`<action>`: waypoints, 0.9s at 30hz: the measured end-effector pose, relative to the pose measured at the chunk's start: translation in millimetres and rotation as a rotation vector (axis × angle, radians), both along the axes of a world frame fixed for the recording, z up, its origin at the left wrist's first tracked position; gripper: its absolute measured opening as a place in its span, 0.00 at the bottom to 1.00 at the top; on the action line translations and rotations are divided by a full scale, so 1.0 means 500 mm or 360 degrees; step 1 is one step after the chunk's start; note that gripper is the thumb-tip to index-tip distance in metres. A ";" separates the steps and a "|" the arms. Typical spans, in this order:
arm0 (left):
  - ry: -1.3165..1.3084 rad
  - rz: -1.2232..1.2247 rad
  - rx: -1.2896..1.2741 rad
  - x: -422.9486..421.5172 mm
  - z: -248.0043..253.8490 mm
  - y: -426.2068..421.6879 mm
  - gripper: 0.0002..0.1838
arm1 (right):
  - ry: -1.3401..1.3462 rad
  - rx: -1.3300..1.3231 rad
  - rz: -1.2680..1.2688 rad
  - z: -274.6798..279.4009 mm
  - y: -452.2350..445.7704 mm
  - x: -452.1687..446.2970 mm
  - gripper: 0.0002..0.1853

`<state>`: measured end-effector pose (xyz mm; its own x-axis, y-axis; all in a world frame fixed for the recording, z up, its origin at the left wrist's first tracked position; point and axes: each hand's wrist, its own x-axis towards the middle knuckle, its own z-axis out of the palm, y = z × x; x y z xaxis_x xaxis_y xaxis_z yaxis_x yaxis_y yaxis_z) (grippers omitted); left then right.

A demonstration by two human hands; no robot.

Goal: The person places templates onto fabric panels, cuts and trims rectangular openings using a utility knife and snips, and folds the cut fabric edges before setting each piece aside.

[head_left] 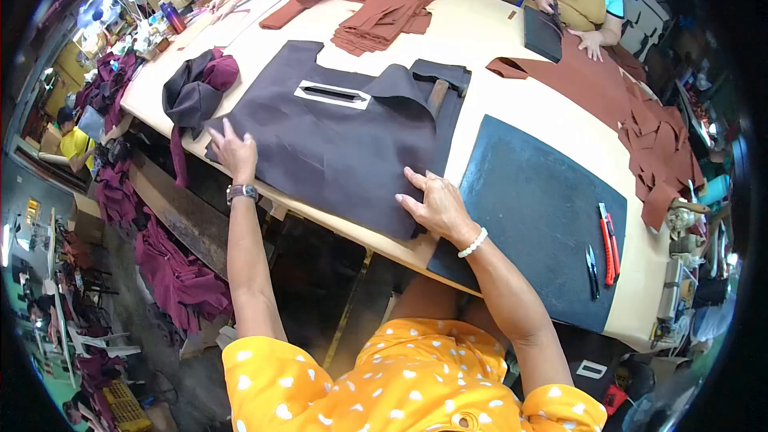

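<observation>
A dark purplish-brown leather sheet (312, 152) lies over the near edge of the table in front of me. My left hand (234, 152) rests on its left edge, fingers spread. At the lower right edge, my right hand (438, 206) touches the leather with its fingers apart. On top of the sheet sits a white rectangular frame (333, 94) with a dark slot along its middle. The leather's upper right part curls up, and a wooden handle (437, 98) shows beside the fold; its other end is hidden.
A black cutting mat (528, 200) lies at right, bearing red utility knives (608, 244) and a small dark pointed tool (592, 272). Reddish-brown leather pieces (388, 12) are stacked at the back. Dark and maroon scraps (196, 92) lie left. Across the table, a person in a tan apron (576, 0) handles brown leather.
</observation>
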<state>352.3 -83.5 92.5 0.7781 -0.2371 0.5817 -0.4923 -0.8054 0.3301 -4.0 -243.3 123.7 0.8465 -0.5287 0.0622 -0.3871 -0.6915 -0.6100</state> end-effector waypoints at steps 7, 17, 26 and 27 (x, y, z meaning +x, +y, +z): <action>-0.0542 -0.0750 0.0730 -0.045 0.074 -0.212 0.21 | -0.0011 -0.0017 0.0064 -0.005 -0.005 -0.003 0.29; -0.0007 -0.0869 0.1143 -0.022 0.070 -0.320 0.12 | 0.0063 0.0076 0.0123 0.024 -0.003 -0.003 0.28; -0.0251 -0.1063 0.0195 -0.233 -0.047 -0.338 0.20 | -0.0755 0.0509 -0.0427 -0.003 -0.045 0.007 0.22; -0.0211 -0.1071 0.0160 -0.228 -0.057 -0.342 0.21 | -0.0783 0.0566 -0.0552 0.003 -0.063 0.011 0.22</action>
